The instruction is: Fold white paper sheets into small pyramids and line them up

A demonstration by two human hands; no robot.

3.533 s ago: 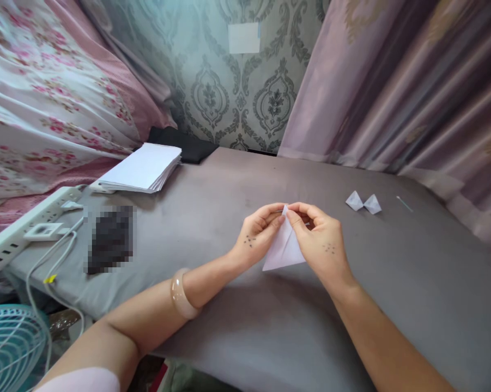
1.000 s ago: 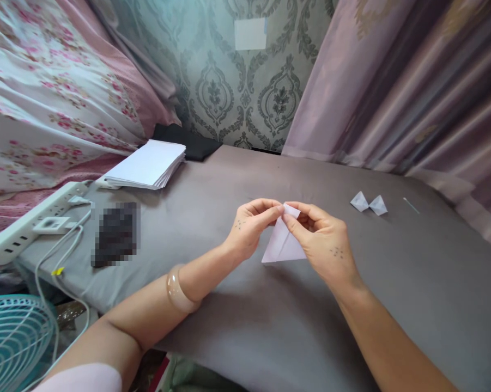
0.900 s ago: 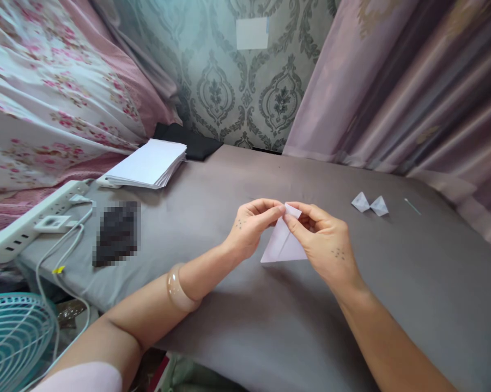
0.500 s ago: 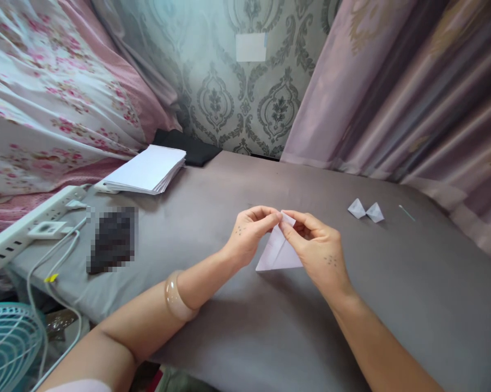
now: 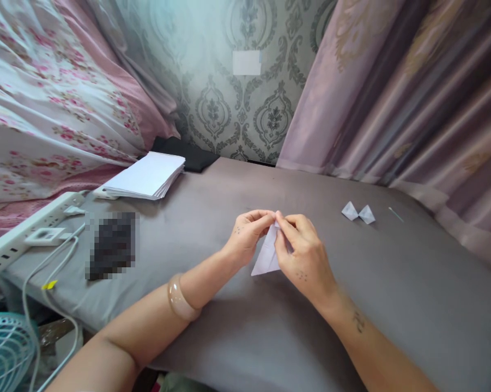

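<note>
A folded sheet of white paper (image 5: 266, 258) is held up just above the grey-covered table, its lower left corner pointing down toward me. At its top tip, my left hand (image 5: 247, 234) pinches the paper between thumb and fingers. My right hand (image 5: 304, 250) grips the same tip from the other side, its thumb lying lower along the sheet. Much of the paper's right half is hidden behind my right hand. To the right on the table stand two small folded paper pieces (image 5: 358, 213), close together.
A stack of white paper (image 5: 145, 175) lies at the back left by a black item (image 5: 186, 154). A power strip (image 5: 28, 234) with cables runs along the left edge, near a blurred dark object (image 5: 112, 245). A thin white stick (image 5: 395, 214) lies far right. A turquoise fan (image 5: 6, 348) stands lower left.
My right hand has turned and shifted left over the paper, its fingers now at the very tip and covering more of the sheet. The left hand keeps its pinch. The view has tilted slightly.
</note>
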